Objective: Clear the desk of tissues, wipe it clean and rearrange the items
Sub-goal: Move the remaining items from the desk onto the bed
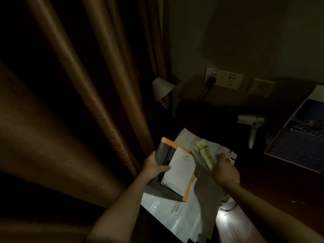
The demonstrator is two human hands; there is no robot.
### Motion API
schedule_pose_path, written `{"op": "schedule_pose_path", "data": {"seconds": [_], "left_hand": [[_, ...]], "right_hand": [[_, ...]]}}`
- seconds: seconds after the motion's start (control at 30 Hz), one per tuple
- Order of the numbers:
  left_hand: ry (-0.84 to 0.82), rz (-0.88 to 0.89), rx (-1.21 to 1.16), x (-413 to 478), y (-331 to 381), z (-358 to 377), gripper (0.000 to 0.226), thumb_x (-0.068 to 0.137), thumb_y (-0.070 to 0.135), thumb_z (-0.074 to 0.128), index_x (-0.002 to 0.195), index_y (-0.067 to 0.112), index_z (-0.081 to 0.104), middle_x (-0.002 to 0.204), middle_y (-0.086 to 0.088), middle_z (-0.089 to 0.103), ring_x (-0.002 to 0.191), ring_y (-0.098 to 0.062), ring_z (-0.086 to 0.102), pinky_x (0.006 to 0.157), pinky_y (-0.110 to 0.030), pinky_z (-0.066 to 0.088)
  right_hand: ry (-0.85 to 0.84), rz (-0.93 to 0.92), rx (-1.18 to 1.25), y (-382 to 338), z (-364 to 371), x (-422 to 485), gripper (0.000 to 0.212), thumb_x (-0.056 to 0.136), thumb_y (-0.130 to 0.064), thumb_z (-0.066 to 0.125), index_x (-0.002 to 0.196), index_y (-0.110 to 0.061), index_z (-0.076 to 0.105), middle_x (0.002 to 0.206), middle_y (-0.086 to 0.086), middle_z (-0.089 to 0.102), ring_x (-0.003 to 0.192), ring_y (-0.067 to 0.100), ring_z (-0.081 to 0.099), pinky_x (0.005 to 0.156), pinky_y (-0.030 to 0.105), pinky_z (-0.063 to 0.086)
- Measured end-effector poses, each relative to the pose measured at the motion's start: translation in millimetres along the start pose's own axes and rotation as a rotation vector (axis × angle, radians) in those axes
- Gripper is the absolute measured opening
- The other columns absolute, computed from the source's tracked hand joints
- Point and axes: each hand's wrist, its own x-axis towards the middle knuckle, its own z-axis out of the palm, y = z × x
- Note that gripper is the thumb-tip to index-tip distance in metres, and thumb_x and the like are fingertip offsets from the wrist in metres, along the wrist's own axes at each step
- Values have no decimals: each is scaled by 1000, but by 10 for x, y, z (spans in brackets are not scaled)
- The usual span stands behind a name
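Desk [263,199]: dark top, left edge close against curtain [70,102], far edge at the wall. White plastic bags [175,213] cover the near-left part. Bare surface lies to the right, bounded by hairdryer [252,121] and printed sheet [298,137]. Left hand [154,166] grips grey holder [161,190] with notepad [180,171] and pen [167,158], tilted over the bags. Right hand [226,170] is curled round cream packet [204,153], just beside.
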Motion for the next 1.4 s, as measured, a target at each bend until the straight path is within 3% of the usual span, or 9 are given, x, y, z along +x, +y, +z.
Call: {"op": "schedule_pose_path", "data": {"seconds": [0.17,0.33,0.5,0.6,0.73,0.93,1.17,1.3,1.4], "left_hand": [[-11,83,-65,-57,218,24,59,69,7,86,113,21,50,110,-1,60,103,-19,59,83,-32,49],[-106,168,-56,15,415,92,64,67,9,87,120,16,52,116,-5,62,109,-23,60,86,-34,50],[-254,282,-13,58,673,84,67,71,11,85,128,14,49,109,2,58,104,-18,57,84,-31,46],[-375,338,13,-23,778,113,63,71,12,84,124,17,50,109,2,59,100,-16,57,83,-31,47],[-524,402,80,-288,887,339,65,66,21,87,122,20,54,112,-1,63,101,-21,61,88,-40,53],[-791,517,127,-1110,1072,924,60,64,17,87,114,21,54,105,-1,64,96,-20,62,84,-41,55],[-1041,698,242,-2499,1199,1753,53,63,23,89,102,29,54,103,3,62,98,-20,60,86,-40,53],[-1175,761,278,-3591,1127,2250,54,66,25,88,106,26,52,100,6,58,95,-18,58,82,-38,51],[-1287,789,347,-4366,957,2613,56,67,26,88,109,24,51,107,1,59,98,-19,58,88,-41,53]], "right_hand": [[49,27,2,96,-209,-36,47,86,-34,64,119,-16,37,116,11,55,101,34,58,78,41,50],[26,21,-1,130,-368,-306,71,78,-35,73,132,-14,31,115,12,54,97,32,58,68,37,47],[108,136,39,120,-611,-662,55,74,-33,74,110,-17,36,94,4,49,82,27,55,63,36,46],[172,247,101,101,-705,-1045,55,72,-36,75,104,-19,35,95,3,51,82,25,55,63,34,43],[249,380,144,218,-815,-1682,51,72,-27,77,100,-19,36,97,2,53,81,21,55,61,32,44],[317,587,264,618,-1010,-2869,54,72,-23,79,108,-17,40,102,2,55,85,20,63,69,39,59],[487,862,274,1158,-1065,-4485,56,73,-22,79,112,-20,38,111,0,51,98,18,57,67,28,55],[586,1002,358,1539,-1012,-5565,58,70,-20,81,112,-18,42,109,2,53,97,21,59,75,40,58],[641,1102,390,1796,-925,-6422,59,68,-19,81,113,-15,44,107,3,54,91,19,58,71,38,57]]}}
